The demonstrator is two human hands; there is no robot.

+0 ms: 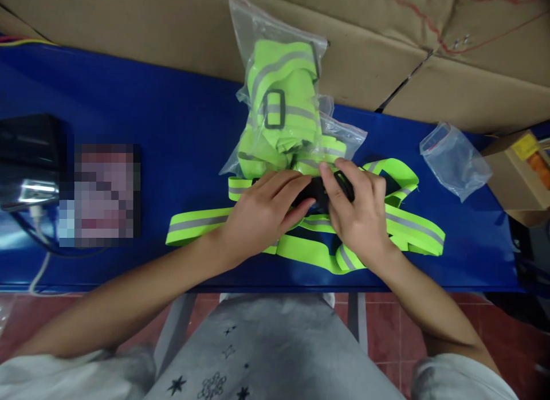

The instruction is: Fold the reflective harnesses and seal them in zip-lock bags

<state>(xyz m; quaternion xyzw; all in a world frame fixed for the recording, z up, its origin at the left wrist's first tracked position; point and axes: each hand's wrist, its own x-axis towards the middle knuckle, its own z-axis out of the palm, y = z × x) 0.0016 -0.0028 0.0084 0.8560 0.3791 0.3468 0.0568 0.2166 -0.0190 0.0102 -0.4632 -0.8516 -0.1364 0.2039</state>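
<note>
Both hands meet at a black plastic buckle (318, 192) on a neon-yellow reflective strap (307, 254) with grey stripes. My left hand (263, 214) is closed, its thumb and fingers gripping the buckle's left part. On the right part, my right hand (358, 208) is closed with its fingers bent over the black piece. The strap lies in loose loops on the blue table around and under both hands. Just beyond them, clear zip bags hold folded straps of the same kind; the upper bag (283, 96) shows a black rectangular slider.
An empty clear zip bag (455, 159) lies to the right, near an open cardboard box (518, 176). At the left stand a black device (30, 159) with a white cable and a blurred-out flat item (105, 193). Brown cardboard (172, 39) walls the table's (184, 136) back edge.
</note>
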